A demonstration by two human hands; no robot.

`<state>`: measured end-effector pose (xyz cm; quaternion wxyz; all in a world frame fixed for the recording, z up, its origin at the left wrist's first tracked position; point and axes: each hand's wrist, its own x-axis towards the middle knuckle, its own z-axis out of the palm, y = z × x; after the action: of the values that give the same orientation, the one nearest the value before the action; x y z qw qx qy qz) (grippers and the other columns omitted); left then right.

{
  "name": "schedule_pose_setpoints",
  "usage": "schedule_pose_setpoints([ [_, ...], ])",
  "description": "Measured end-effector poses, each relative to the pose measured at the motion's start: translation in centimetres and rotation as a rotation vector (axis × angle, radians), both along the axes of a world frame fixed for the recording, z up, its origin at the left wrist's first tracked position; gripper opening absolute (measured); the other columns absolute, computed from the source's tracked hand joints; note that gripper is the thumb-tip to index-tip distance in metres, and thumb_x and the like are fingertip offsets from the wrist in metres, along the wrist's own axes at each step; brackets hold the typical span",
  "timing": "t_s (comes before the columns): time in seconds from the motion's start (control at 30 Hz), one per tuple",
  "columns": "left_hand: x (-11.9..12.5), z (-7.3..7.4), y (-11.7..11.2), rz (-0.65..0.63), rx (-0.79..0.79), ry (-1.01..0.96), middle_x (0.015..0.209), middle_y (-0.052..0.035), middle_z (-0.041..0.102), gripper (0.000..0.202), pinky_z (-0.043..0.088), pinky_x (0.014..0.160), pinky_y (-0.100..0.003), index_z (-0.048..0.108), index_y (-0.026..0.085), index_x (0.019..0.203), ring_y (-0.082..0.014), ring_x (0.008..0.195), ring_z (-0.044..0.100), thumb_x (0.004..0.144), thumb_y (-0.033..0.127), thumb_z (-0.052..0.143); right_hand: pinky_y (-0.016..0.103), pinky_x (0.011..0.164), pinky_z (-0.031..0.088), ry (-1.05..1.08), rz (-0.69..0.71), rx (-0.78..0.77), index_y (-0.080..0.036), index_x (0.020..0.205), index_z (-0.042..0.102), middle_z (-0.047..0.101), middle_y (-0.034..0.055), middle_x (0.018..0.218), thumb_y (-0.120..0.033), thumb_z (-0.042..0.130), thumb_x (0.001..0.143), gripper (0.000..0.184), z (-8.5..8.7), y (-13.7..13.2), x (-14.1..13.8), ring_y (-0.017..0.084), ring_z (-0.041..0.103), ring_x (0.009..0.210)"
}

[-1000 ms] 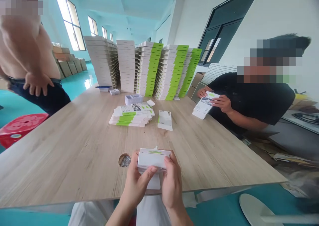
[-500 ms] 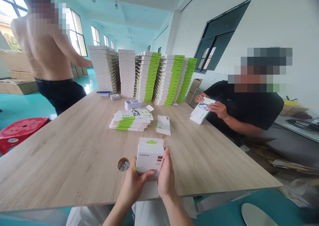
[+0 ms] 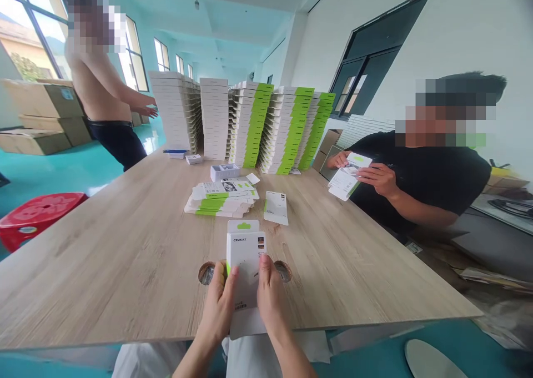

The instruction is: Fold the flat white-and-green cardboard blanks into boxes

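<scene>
Between my two hands stands a white cardboard box (image 3: 246,256) with a green hang-tab at its top and an open flap at its lower end. My left hand (image 3: 219,300) grips its left edge, thumb on the front face. On the right edge, my right hand (image 3: 270,292) holds it with the thumb along the front. Beyond lies a messy pile of flat white-and-green cartons (image 3: 220,203). To its right is a single flat carton (image 3: 275,207). A small white open tray (image 3: 225,171) sits behind the pile.
Tall stacks of white-and-green boxes (image 3: 254,125) line the table's far end. At right a person in a black shirt (image 3: 437,172) handles another carton (image 3: 347,177); another person (image 3: 104,84) stands at far left. Two round holes are in the table (image 3: 137,267); a red stool (image 3: 41,214) stands beside it.
The box in my hands has tilted more upright, showing its full front, and my thumbs now lie along its sides. The person at left has turned, with hands near the stacks.
</scene>
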<state>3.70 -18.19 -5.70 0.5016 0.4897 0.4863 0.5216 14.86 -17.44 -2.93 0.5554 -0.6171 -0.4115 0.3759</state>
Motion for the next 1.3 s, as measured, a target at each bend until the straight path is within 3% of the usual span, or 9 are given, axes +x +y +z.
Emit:
schedule_pose_setpoints([
  [0.17,-0.3,-0.6,0.3,0.028,-0.024,-0.001,0.079,-0.0029,0.057,0.064,0.044,0.060,-0.025,0.055,0.016,0.095,-0.0161,0.070,0.053,0.085,0.079,0.058,0.036,0.072,0.057,-0.061,0.033,0.044,-0.020,0.089,0.070,0.075,0.0151,0.093,-0.086,0.046,0.083,0.071,-0.4,-0.1,0.4,0.028,0.072,0.082],
  [0.27,-0.2,-0.9,0.3,0.092,-0.077,-0.039,0.074,-0.0012,0.056,0.064,0.043,0.054,-0.025,0.051,0.017,0.094,-0.0146,0.063,0.050,0.082,0.079,0.062,0.033,0.079,0.059,-0.047,0.180,0.088,-0.020,0.106,0.072,0.075,0.0130,0.105,-0.071,0.047,0.094,0.058,-1.5,-0.5,0.7,0.025,0.073,0.093],
  [0.4,0.0,-0.7,-0.1,0.067,-0.100,-0.104,0.076,-0.0029,0.058,0.067,0.046,0.053,-0.026,0.049,0.016,0.098,-0.0147,0.062,0.052,0.081,0.080,0.062,0.031,0.086,0.059,-0.160,0.132,0.166,-0.018,0.126,0.067,0.074,0.0139,0.117,-0.063,0.052,0.097,0.055,-3.1,-1.1,0.9,0.024,0.073,0.103],
  [0.5,0.0,0.6,-0.3,0.099,0.043,-0.124,0.113,-0.0133,0.065,0.064,0.055,0.078,-0.033,0.043,0.017,0.126,-0.0210,0.093,0.065,0.092,0.068,0.060,0.030,0.091,0.058,-0.256,0.153,0.237,-0.013,0.138,0.059,0.070,0.0167,0.125,-0.054,0.048,0.102,0.056,-3.1,-1.7,1.1,0.023,0.072,0.111],
  [0.63,-1.4,3.8,0.6,0.320,0.490,0.208,0.160,-0.0064,0.038,0.042,0.035,0.118,-0.049,0.056,0.035,0.138,-0.0278,0.146,0.039,0.098,0.045,0.062,0.023,0.089,0.058,-0.397,0.187,0.391,-0.014,0.142,0.056,0.065,0.0148,0.137,-0.039,0.051,0.104,0.046,-2.5,-2.6,1.2,0.020,0.069,0.118],
  [0.83,-4.3,6.7,2.4,0.027,0.321,0.293,0.168,-0.0019,0.026,0.035,0.059,0.091,-0.034,0.079,0.038,0.117,-0.0354,0.144,0.044,0.089,0.056,0.069,0.027,0.083,0.057,-0.309,0.052,0.477,-0.022,0.143,0.060,0.065,0.0118,0.136,-0.045,0.051,0.104,0.046,-2.2,-3.6,-0.1,0.024,0.069,0.117],
  [1.0,-3.9,6.6,2.1,0.049,0.303,0.309,0.149,-0.0091,0.047,0.036,0.059,0.091,-0.036,0.082,0.034,0.107,-0.0304,0.128,0.058,0.088,0.061,0.068,0.026,0.079,0.055,-0.240,0.019,0.451,-0.025,0.139,0.063,0.067,0.0104,0.130,-0.051,0.051,0.103,0.046,-2.6,-4.1,-1.0,0.023,0.071,0.109],
  [1.13,-2.7,6.4,1.1,0.097,0.258,0.245,0.155,-0.0055,0.040,0.040,0.057,0.098,-0.042,0.078,0.031,0.108,-0.0309,0.126,0.059,0.089,0.063,0.063,0.026,0.087,0.055,-0.168,0.032,0.387,-0.026,0.136,0.066,0.068,0.0094,0.130,-0.059,0.053,0.099,0.051,-3.3,-4.0,-0.1,0.024,0.069,0.113],
  [1.3,-3.1,2.7,-1.1,0.221,0.263,0.278,0.167,-0.0042,0.025,0.054,0.056,0.101,-0.051,0.046,0.039,0.145,-0.0330,0.133,0.056,0.096,0.061,0.054,0.035,0.077,0.059,0.139,-0.202,0.014,-0.020,0.123,0.061,0.073,0.0141,0.116,-0.080,0.055,0.085,0.072,-2.0,-1.6,7.5,0.028,0.073,0.100],
])
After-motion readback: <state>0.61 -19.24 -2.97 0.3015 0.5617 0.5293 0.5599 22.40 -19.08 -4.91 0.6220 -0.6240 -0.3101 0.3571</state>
